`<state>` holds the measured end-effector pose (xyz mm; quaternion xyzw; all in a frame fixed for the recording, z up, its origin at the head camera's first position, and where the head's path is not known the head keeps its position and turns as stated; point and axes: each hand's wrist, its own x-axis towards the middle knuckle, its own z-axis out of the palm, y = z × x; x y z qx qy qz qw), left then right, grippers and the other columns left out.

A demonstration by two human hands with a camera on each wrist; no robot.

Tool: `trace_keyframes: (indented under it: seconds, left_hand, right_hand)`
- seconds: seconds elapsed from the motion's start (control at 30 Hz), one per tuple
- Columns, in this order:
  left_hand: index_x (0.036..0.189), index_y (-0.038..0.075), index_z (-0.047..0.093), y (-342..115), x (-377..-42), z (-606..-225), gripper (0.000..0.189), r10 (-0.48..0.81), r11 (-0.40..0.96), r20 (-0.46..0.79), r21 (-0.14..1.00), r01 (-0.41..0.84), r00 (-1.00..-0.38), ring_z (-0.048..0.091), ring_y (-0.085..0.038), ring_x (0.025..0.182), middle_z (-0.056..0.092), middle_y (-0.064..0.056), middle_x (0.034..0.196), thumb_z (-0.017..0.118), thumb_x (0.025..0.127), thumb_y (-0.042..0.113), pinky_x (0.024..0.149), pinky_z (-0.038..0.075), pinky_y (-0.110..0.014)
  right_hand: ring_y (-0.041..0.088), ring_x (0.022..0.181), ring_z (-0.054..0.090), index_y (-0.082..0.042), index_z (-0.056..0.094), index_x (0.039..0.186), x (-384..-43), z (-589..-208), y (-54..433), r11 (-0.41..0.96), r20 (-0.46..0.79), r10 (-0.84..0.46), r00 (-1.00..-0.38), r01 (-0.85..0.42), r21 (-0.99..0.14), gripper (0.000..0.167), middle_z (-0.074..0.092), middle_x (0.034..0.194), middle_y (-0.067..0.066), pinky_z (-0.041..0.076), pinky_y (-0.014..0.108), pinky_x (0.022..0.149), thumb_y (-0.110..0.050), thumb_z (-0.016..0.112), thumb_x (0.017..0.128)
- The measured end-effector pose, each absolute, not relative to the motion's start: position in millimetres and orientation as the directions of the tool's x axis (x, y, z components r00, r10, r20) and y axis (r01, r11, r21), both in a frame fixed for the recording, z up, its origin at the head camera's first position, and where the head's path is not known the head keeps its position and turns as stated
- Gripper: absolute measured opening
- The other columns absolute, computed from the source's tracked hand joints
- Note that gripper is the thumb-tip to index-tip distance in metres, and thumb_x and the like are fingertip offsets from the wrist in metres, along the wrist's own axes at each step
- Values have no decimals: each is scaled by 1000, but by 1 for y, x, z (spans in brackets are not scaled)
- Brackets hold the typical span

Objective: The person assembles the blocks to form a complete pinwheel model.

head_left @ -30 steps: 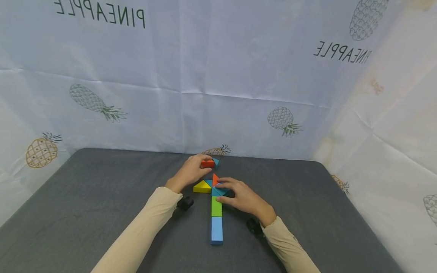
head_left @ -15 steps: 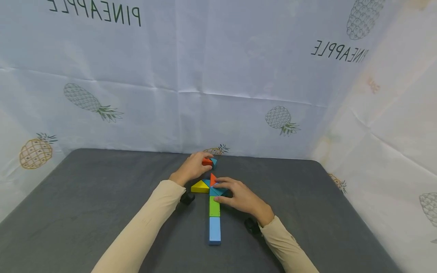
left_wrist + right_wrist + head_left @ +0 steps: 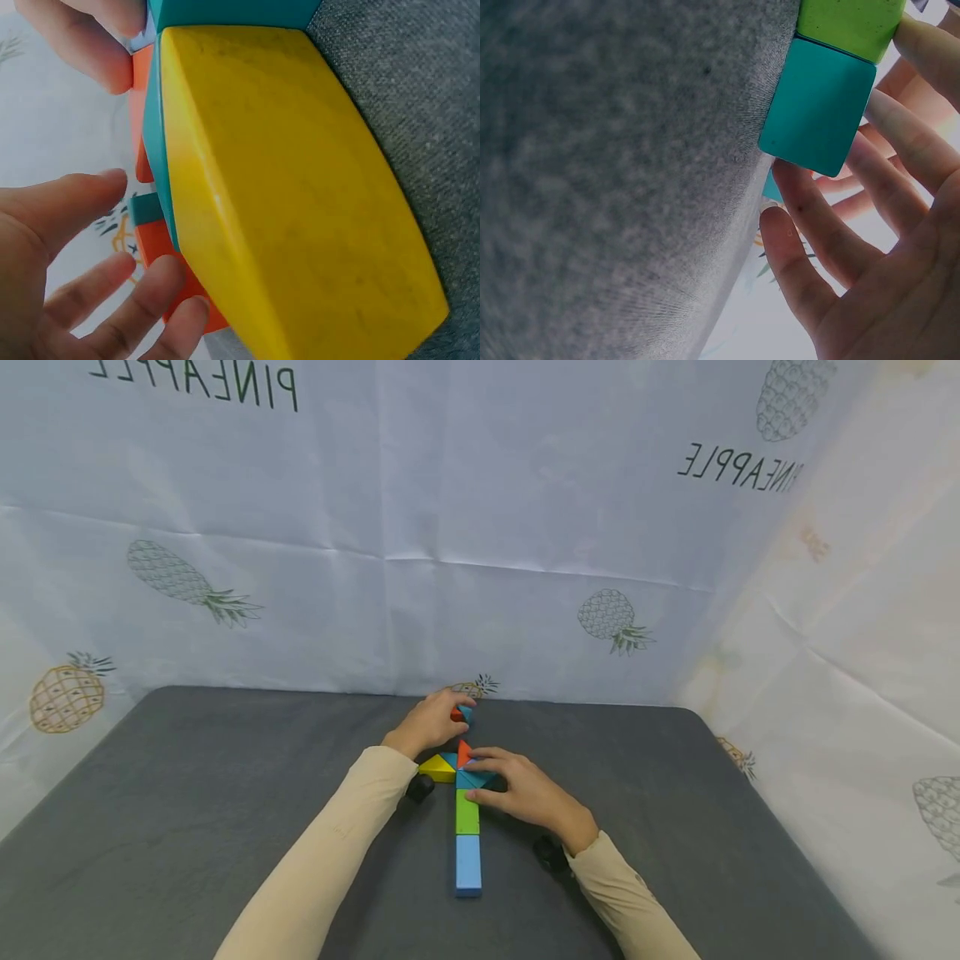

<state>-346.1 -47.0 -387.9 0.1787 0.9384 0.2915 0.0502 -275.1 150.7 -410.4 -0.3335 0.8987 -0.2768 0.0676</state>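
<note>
Flat on the dark table lies a line of wooden blocks: a light-blue block (image 3: 468, 867), a green block (image 3: 467, 814), teal triangles, an orange triangle (image 3: 463, 753) and a yellow triangle (image 3: 437, 769) at the left. My left hand (image 3: 429, 723) curls round a red block (image 3: 180, 277) at the far end, which touches a small teal block (image 3: 145, 209); its fingertips lie on the red side. My right hand (image 3: 525, 789) spans the row with relaxed fingers, thumb on the green block, fingertips on the orange triangle and a teal block (image 3: 817, 109).
Behind the table's far edge hangs a pale cloth (image 3: 480, 510) printed with pineapples. The grey table top (image 3: 225, 793) stretches out to both sides of the row. Each wrist carries a small black camera.
My left hand has slid right and slightly farther over the red block, covering more of it. The right hand and the blocks keep their places; the whole view shifts slightly left.
</note>
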Motion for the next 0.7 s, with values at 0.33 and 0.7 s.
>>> trace_keyframes:
  seconds: [0.33,0.7]
  left_hand:
    - [144,15,54,-44,-351,-388,48,353,803,-46,528,277,-935,48,-37,134,39,-16,156,64,97,15,103,47,-54]
    - [138,17,59,-41,-354,-390,40,330,833,-82,495,250,-940,49,-36,132,43,-14,153,62,98,18,105,45,-54]
  right_hand:
    - [32,136,49,-13,63,134,-276,-412,151,628,73,-636,-768,-570,-531,46,49,149,12,44,50,108,-39,65,96]
    - [31,136,49,-13,64,134,-276,-412,151,628,76,-635,-769,-571,-528,46,49,149,11,45,49,108,-38,65,96]
